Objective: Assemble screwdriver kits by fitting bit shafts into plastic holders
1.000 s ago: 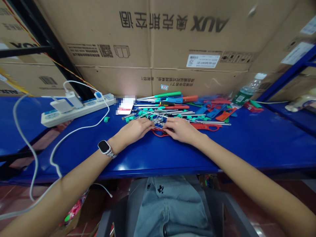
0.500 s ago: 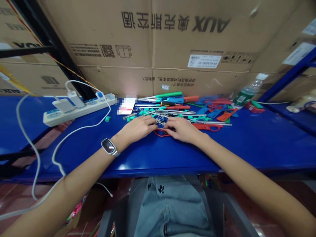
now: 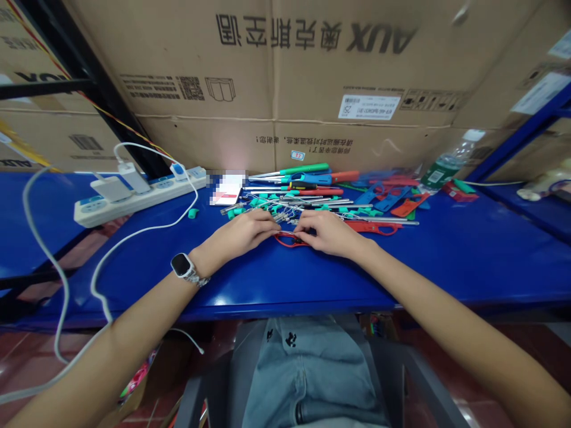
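A red lighter casing [image 3: 289, 240] with a looped trigger guard lies on the blue tabletop between my hands, partly covered by the right fingers. My left hand [image 3: 250, 230], with a watch at its wrist, is closed in a pinch at the casing's left end; what its fingertips hold is too small to make out. My right hand [image 3: 330, 232] is closed, its fingers pressed on the casing's upper middle. Just beyond the fingertips lie small green-capped parts with thin wires [image 3: 285, 209]. A second red lighter casing [image 3: 379, 228] with a metal tube rests right of my right hand.
Behind are metal rods, a green-handled rod [image 3: 307, 169], a screwdriver [image 3: 303, 186] and blue casings [image 3: 395, 198]. A power strip [image 3: 143, 199] with a white cable sits left, near a loose green cap [image 3: 193, 213]. A bottle [image 3: 446, 166] leans at right against cardboard boxes [image 3: 223, 131].
My left hand has shifted slightly left and down, its wrist turning a little. The right hand stays nearly in place on the red lighter casing.
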### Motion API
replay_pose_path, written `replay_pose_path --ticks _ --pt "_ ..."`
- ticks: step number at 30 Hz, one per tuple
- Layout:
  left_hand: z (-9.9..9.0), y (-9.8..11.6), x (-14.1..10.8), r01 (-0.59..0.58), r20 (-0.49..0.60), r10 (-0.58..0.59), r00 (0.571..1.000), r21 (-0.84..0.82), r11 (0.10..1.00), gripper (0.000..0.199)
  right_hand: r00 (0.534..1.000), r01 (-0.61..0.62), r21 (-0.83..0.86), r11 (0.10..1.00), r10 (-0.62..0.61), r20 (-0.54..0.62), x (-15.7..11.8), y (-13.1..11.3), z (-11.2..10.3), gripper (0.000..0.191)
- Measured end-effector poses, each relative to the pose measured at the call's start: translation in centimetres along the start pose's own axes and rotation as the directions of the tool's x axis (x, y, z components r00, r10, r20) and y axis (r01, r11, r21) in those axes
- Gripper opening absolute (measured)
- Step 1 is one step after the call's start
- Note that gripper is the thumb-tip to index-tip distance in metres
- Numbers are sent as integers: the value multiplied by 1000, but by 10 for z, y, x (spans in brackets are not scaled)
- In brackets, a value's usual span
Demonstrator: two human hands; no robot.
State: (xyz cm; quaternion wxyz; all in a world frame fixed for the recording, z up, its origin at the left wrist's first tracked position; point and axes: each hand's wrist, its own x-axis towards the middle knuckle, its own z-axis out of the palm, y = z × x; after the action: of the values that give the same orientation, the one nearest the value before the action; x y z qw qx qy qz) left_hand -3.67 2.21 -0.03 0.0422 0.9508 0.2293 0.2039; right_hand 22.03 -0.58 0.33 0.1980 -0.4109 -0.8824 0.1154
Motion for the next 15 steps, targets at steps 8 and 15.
replay_pose_path --ticks 8,15 --pt "0 1 -3 35 17 -35 999 -1 999 34 997 -57 84 995 60 -37 0 0 2 13" --pt "2 2 -4 18 -1 -18 1000 59 998 34 998 57 7 998 -56 -20 -6 3 0 15"
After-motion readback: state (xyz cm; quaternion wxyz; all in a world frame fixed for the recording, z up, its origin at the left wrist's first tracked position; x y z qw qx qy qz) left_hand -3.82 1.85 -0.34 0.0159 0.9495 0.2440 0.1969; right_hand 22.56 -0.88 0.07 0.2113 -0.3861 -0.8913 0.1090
